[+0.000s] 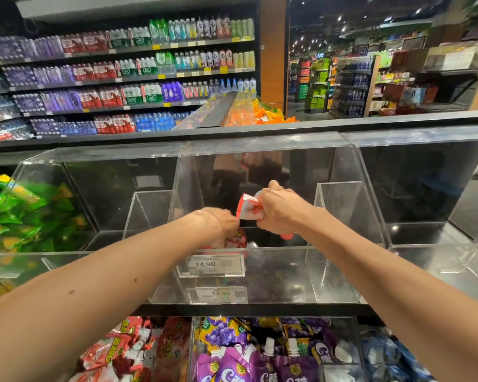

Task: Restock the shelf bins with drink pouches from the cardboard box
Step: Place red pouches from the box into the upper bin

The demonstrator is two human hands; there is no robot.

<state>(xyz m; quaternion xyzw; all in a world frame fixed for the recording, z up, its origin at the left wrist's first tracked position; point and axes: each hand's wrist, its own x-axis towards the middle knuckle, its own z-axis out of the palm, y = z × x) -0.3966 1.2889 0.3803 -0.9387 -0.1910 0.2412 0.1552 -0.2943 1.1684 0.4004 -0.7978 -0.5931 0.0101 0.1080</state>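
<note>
Right hand (283, 213) clenches a red-white pouch (249, 211) — left hand (221, 223) touches red pouches (238, 239) below, grip unclear.

The middle bin (276, 248) at 12 o'clock holds pouches (236, 239) behind its price tag (210, 264), one pouch (249, 209) in the right hand (280, 210) above them; a bin of packets (53, 166) adjoins at 9 o'clock, another bin (414, 188) at 3 o'clock, lower bins (192, 340) at 6 o'clock.

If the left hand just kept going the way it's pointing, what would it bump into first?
Probably the red pouches lying in the middle clear bin. The left hand angles down toward them and may already be touching them.
</note>
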